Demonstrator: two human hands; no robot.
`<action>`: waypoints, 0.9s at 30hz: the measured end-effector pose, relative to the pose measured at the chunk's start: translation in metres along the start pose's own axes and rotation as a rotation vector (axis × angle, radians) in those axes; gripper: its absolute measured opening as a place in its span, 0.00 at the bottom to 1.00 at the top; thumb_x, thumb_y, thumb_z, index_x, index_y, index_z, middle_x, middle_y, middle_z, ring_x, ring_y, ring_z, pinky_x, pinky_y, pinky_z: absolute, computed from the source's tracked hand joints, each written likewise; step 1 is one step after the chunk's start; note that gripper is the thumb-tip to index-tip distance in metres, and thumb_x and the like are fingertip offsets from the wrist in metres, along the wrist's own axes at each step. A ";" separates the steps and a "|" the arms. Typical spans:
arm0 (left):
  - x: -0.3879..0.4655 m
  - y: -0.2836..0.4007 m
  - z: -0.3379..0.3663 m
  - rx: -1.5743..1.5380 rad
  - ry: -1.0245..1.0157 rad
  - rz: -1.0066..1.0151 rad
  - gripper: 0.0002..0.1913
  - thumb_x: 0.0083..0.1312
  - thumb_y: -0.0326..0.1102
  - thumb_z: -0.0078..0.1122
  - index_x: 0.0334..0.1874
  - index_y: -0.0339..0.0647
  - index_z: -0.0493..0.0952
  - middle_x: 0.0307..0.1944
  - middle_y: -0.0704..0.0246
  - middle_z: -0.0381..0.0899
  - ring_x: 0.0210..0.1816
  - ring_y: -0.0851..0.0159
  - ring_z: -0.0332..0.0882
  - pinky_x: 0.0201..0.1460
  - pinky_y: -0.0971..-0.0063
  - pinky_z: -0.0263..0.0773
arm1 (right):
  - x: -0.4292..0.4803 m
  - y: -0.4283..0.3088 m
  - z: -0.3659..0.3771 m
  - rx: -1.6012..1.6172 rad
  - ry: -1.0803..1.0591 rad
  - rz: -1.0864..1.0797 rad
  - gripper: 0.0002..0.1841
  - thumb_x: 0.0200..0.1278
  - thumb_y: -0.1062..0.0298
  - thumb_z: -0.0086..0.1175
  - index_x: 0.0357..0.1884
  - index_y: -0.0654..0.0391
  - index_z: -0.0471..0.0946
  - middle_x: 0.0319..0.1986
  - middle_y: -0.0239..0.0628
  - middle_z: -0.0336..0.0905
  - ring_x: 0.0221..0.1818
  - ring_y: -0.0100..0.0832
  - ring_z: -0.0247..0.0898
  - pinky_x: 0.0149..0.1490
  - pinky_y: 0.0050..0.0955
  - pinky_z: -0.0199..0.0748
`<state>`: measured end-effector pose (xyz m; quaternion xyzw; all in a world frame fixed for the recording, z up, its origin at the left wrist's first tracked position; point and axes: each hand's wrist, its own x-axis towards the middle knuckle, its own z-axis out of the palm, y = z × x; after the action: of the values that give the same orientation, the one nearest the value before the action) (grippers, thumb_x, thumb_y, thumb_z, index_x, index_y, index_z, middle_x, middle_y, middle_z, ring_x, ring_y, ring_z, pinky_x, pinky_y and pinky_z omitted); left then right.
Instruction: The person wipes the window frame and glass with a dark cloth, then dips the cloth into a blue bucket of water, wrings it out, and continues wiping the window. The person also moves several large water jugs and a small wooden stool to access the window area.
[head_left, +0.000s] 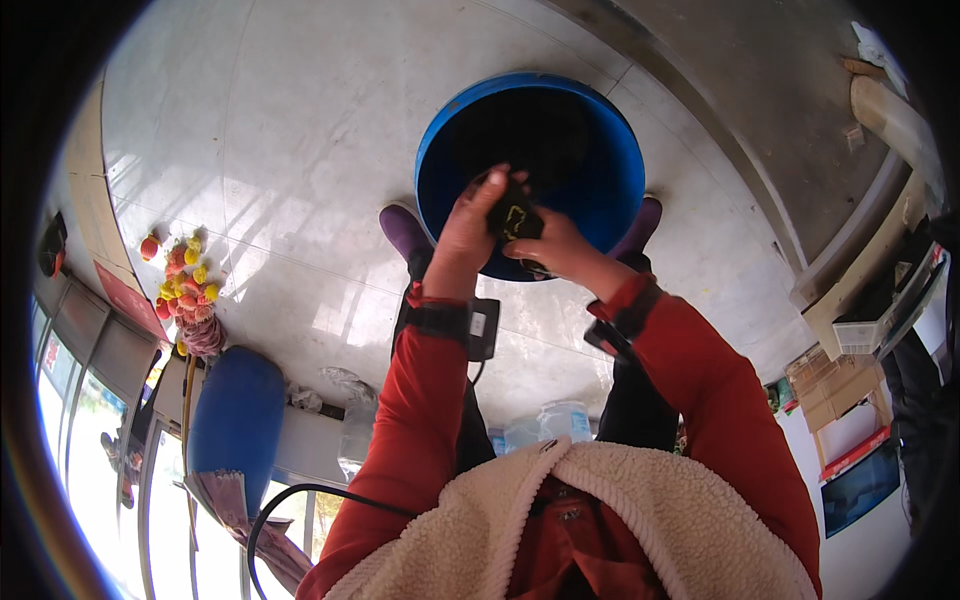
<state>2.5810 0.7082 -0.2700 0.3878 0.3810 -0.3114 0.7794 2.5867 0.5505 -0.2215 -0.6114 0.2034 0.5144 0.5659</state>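
Over a round blue plastic tub (634, 169) on the floor, both my hands grip one small dark object (516, 216) with a yellow-green marking. My left hand (471, 226) wraps its left side, the thumb lying near its top end. On the right side, my right hand (564, 244) pinches its lower part between thumb and fingers. Blur and the fingers leave the object's exact kind unclear. Deep shadow hides what the tub holds. A black device (482, 330) is strapped to my left wrist, and a dark strap (636, 311) circles my right sleeve.
My purple shoes (403, 229) flank the tub on the pale tiled floor (315, 120). Left of me are a bunch of red and yellow decorations (187, 277) and a blue barrel (236, 420). Clear plastic containers (562, 421) stand behind my legs. Cardboard boxes (832, 386) sit at the right.
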 end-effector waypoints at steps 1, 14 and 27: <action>-0.005 0.008 0.002 -0.167 -0.109 -0.022 0.42 0.60 0.63 0.64 0.69 0.42 0.64 0.64 0.54 0.70 0.64 0.51 0.69 0.66 0.58 0.68 | -0.009 -0.002 -0.003 0.317 -0.118 0.204 0.21 0.56 0.59 0.64 0.47 0.59 0.72 0.31 0.44 0.81 0.21 0.33 0.78 0.24 0.29 0.73; -0.086 0.060 0.067 0.003 -0.051 -0.127 0.14 0.63 0.32 0.66 0.47 0.39 0.73 0.34 0.67 0.76 0.37 0.64 0.81 0.38 0.67 0.81 | -0.095 -0.048 0.002 0.668 -0.354 0.327 0.17 0.60 0.54 0.64 0.42 0.58 0.78 0.28 0.38 0.79 0.22 0.27 0.73 0.21 0.20 0.62; -0.093 0.060 0.120 0.999 0.642 0.325 0.22 0.55 0.39 0.64 0.49 0.32 0.77 0.41 0.52 0.83 0.44 0.50 0.83 0.51 0.64 0.76 | -0.121 -0.077 0.034 -0.544 0.397 -0.071 0.28 0.57 0.51 0.63 0.48 0.65 0.70 0.39 0.52 0.84 0.43 0.48 0.82 0.45 0.40 0.79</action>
<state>2.6217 0.6551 -0.1216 0.8337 0.3406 -0.1973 0.3873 2.5900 0.5617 -0.0747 -0.8349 0.1436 0.4005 0.3491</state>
